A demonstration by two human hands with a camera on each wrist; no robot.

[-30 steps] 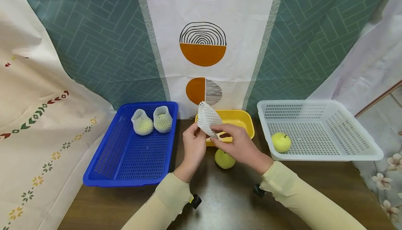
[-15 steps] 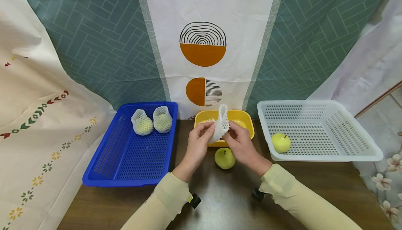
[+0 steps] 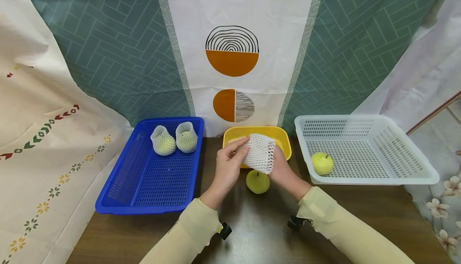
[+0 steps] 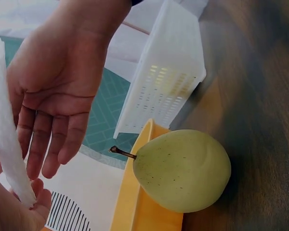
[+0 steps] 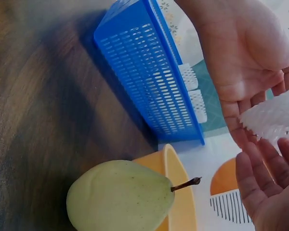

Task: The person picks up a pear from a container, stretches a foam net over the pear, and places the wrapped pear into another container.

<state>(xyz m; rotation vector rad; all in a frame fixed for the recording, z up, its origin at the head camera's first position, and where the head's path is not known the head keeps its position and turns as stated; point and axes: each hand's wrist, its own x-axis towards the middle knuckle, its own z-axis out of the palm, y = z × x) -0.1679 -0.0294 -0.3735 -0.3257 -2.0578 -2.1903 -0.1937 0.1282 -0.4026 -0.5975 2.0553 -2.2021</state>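
Observation:
My left hand (image 3: 227,166) pinches a white foam fruit net (image 3: 260,154) between thumb and fingers, above the front of the yellow tray (image 3: 284,138). Behind the net's right side is my right hand (image 3: 283,176), its fingers hidden there in the head view. In the left wrist view the right hand (image 4: 62,77) shows its palm, with fingers extended beside the net. A bare yellow-green pear (image 3: 257,182) stands on the table just in front of the tray, below both hands, its stem (image 4: 121,152) sticking out.
At left, a blue basket (image 3: 196,168) holds two pears in foam nets (image 3: 164,146). At right, a white basket (image 3: 414,178) holds one bare pear (image 3: 322,164). More foam net (image 3: 235,139) shows in the yellow tray. A patterned cloth (image 3: 234,11) hangs behind.
The foam net has turned from upright to lying broadside, its mouth swung toward the right. The right hand has gone from gripping its edge to behind it. The pears have not moved.

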